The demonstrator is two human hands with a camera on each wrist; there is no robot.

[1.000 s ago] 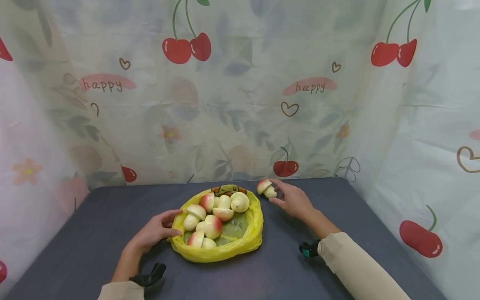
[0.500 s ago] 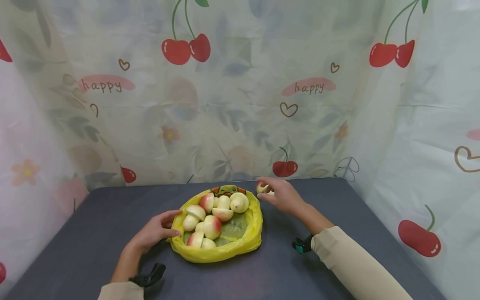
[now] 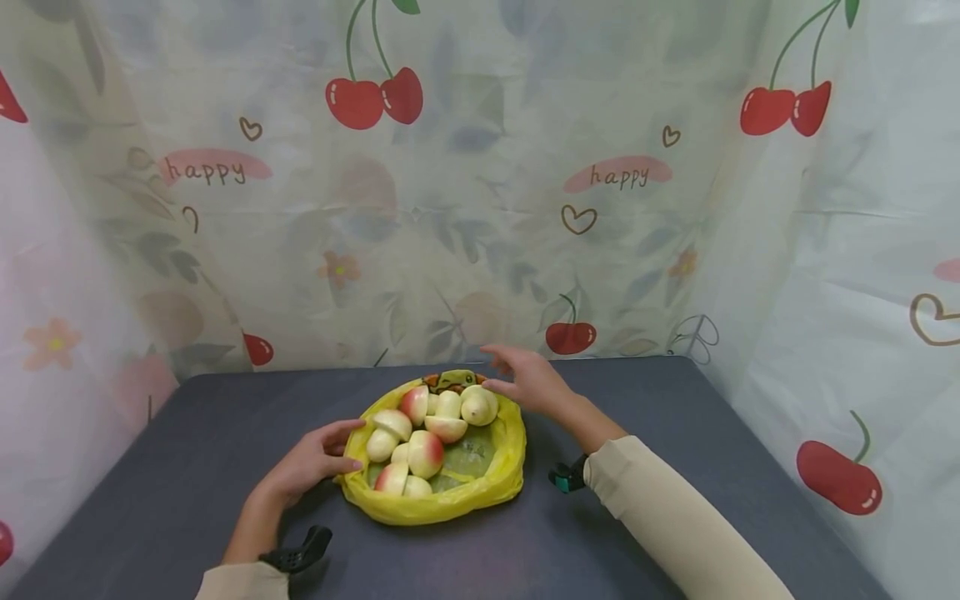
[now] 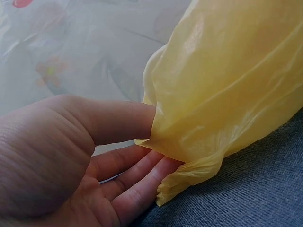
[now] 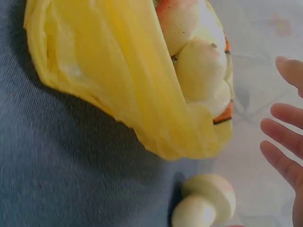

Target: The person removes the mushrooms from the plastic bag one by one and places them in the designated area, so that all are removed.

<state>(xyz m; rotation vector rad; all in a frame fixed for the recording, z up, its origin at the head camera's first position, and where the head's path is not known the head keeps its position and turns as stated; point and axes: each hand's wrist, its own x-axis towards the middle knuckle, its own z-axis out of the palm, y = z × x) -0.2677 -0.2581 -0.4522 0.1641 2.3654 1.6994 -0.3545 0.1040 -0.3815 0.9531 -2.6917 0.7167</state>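
A yellow plastic bag (image 3: 512, 467) with a rolled-down rim sits on the dark table. Several cream toy mushrooms (image 3: 426, 454) with red-tinged caps lie inside it. My left hand (image 3: 309, 462) grips the bag's left rim, thumb on one side of the plastic and fingers on the other. Over the back right of the bag hovers my right hand (image 3: 534, 382), fingers spread and holding nothing. One more toy mushroom (image 5: 214, 193) lies outside the bag in the right wrist view; in the head view my right hand hides it.
Dark cloth covers the table (image 3: 480, 562). A pale curtain (image 3: 450, 233) printed with cherries and hearts hangs close behind the table's back edge and along both sides. Each wrist wears a black strap (image 3: 300, 552).
My right hand has moved left, from beside the loose toy mushroom to above the bag's back right rim, its fingers extended. My left hand stays at the bag's left rim.
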